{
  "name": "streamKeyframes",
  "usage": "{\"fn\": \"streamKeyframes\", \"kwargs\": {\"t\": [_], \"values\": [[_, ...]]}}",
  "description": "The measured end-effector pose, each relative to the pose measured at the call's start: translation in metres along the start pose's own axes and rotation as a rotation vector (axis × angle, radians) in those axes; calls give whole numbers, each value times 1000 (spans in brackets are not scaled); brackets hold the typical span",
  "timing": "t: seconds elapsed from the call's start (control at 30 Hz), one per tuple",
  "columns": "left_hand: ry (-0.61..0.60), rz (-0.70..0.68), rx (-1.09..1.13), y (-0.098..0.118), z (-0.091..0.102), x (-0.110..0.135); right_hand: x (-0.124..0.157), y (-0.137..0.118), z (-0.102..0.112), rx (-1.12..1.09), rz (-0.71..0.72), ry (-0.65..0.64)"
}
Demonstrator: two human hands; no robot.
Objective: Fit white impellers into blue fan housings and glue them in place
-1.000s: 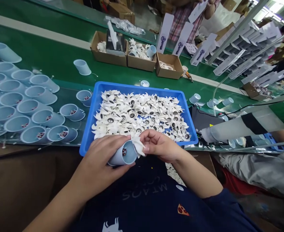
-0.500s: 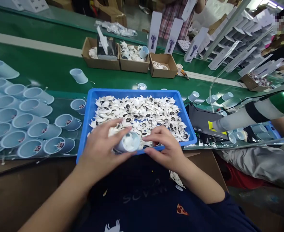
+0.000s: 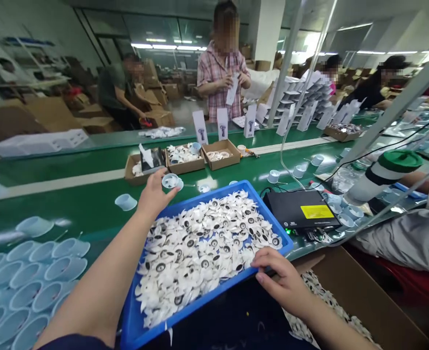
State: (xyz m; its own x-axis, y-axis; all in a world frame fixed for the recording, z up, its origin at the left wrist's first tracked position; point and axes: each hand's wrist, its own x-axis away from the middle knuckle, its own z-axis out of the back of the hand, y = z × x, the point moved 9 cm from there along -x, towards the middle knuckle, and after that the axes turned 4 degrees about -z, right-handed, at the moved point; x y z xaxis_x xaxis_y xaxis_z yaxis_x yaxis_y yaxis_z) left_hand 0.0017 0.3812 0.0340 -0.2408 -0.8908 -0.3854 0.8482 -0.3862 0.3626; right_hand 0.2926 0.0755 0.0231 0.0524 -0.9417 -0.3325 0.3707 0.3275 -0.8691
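Note:
My left hand [image 3: 154, 197] is raised past the far rim of the blue plastic tray [image 3: 203, 199], holding a small pale blue cup [image 3: 171, 181] in its fingertips. The cup's open end faces up toward me. My right hand [image 3: 282, 282] grips the tray's near rim at the right, with the thumb lying over the inner side. The tray is heaped with white petal-edged plastic pieces [image 3: 203, 253] that have dark round centres. Neither hand touches these pieces.
Pale blue cups [image 3: 28, 296] lie in rows on the green conveyor belt [image 3: 79, 204] at left. A black device [image 3: 294, 209] with a yellow label sits right of the tray. Cardboard boxes of parts [image 3: 185, 159] stand beyond. A person in a checked shirt [image 3: 222, 78] stands across the belt.
The view has swung up to show the hall. The cup has left both hands' hold over the tray and is raised in my left hand. My right hand has moved to the tray's near rim.

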Motion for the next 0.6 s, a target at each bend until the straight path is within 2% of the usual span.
{"fn": "streamKeyframes", "kwargs": {"t": [0.07,0.17,0.23,0.33,0.4,0.47,0.53,0.6], "values": [[-154,37,-30,-12,-27,-18,6,12,7,1,-65,46],[-384,134,-93,-34,-62,-28,12,23,15,-13,-124,95],[-455,179,-134,-45,-71,-29,14,25,24,-4,-124,140],[-458,182,-161,-53,-73,-32,19,22,47,60,-97,226],[-477,165,-158,-54,-75,-34,25,14,68,141,-21,321],[-533,159,-150,-55,-81,-33,34,1,95,244,108,493],[-573,163,-139,-59,-84,-33,46,-7,127,275,258,772],[-547,175,-137,-66,-77,-35,49,4,155,196,290,1003]]}}
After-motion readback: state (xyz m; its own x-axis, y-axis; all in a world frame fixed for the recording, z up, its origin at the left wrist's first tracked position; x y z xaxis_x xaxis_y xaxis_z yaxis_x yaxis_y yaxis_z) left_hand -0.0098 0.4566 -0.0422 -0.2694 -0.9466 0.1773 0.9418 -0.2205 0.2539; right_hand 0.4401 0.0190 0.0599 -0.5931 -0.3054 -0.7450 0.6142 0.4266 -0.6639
